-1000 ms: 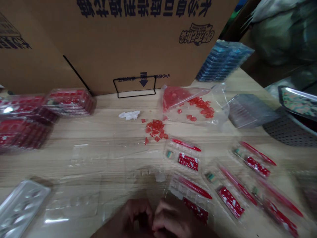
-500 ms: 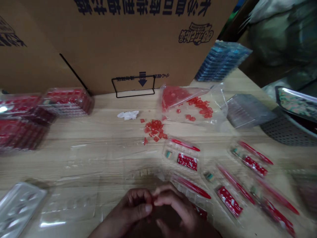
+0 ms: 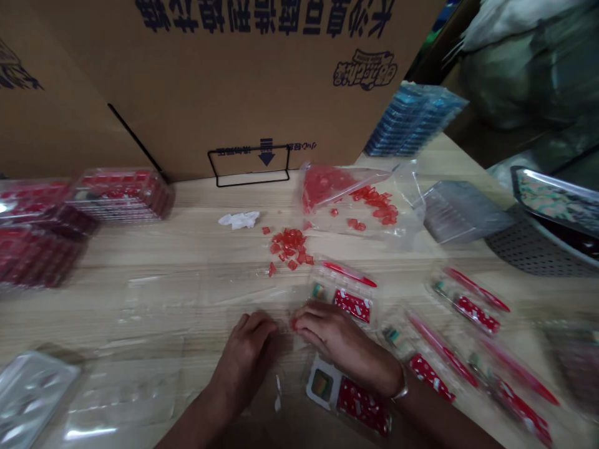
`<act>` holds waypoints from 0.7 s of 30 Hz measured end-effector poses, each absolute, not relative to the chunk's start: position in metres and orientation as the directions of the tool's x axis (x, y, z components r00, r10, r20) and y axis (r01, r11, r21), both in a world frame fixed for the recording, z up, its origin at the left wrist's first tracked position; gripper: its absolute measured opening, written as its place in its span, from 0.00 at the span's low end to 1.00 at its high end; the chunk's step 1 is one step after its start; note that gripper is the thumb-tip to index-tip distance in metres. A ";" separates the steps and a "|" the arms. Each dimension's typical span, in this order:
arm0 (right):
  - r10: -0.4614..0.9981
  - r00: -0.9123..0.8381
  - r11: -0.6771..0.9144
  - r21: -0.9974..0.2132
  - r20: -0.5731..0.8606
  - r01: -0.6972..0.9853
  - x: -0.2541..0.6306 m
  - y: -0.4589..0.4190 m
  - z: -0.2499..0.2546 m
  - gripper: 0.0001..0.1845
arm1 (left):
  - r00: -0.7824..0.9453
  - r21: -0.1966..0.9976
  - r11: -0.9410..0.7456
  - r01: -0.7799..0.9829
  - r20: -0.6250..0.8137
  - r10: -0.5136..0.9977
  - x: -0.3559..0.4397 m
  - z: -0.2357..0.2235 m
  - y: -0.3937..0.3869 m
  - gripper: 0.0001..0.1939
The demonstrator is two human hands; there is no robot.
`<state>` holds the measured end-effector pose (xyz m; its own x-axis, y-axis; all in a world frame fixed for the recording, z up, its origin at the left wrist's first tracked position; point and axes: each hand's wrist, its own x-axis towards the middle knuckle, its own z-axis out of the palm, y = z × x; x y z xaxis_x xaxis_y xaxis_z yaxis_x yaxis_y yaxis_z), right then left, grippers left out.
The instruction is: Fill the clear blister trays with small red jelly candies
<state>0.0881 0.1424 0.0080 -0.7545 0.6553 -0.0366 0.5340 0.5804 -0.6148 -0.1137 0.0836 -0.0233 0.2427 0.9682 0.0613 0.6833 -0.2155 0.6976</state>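
Low over the table, my right hand (image 3: 334, 337), with a band at its wrist, pinches a small translucent red plastic piece (image 3: 294, 323). To its left, my left hand (image 3: 246, 352) has its fingers curled closed near a clear plastic tray (image 3: 281, 308); what they grip, if anything, is hidden. Beyond both hands lies a small pile of red plastic pieces (image 3: 290, 243). Partly under my right arm is a clear tray with a striped block and a red dotted packet (image 3: 362, 402). Another filled tray (image 3: 352, 305) with a red pen sits just beyond my right hand.
A large cardboard box (image 3: 262, 93) stands across the back. An open plastic bag (image 3: 369, 209) holds more red pieces. Stacked red-filled trays (image 3: 121, 193) stand at left, a grey basket (image 3: 538, 243) at right. More filled trays (image 3: 440, 349) lie on the right.
My hands have moved forward from the near edge and drawn apart. The red piece is now in my right fingers, over the clear tray. The view has shifted slightly.
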 end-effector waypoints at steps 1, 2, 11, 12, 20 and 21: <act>0.648 -0.760 0.592 -0.593 -0.054 0.546 0.086 0.142 0.011 0.10 | 0.254 0.693 -0.230 0.683 0.070 0.965 -0.115 -0.023 0.084 0.11; 0.640 -0.765 0.604 -0.570 -0.071 0.557 0.085 0.142 0.015 0.10 | 0.267 0.686 -0.242 0.686 0.071 0.961 -0.116 -0.021 0.086 0.10; 0.698 -0.707 0.563 -0.523 -0.112 0.640 0.077 0.136 0.019 0.07 | 0.050 0.346 -0.079 0.935 0.094 0.994 -0.103 0.002 0.173 0.10; 0.706 -0.699 0.544 -0.545 -0.114 0.638 0.078 0.134 0.018 0.06 | 0.057 0.333 -0.080 0.939 0.079 0.995 -0.101 0.001 0.179 0.10; 0.799 -0.593 0.496 -0.668 0.102 0.554 0.078 0.158 0.016 0.09 | 0.012 0.691 -0.114 0.713 0.151 0.988 -0.115 -0.002 0.156 0.08; 0.793 -0.594 0.531 -0.631 0.134 0.566 0.073 0.165 0.015 0.10 | -0.002 0.710 -0.106 0.696 0.150 0.989 -0.117 -0.003 0.153 0.08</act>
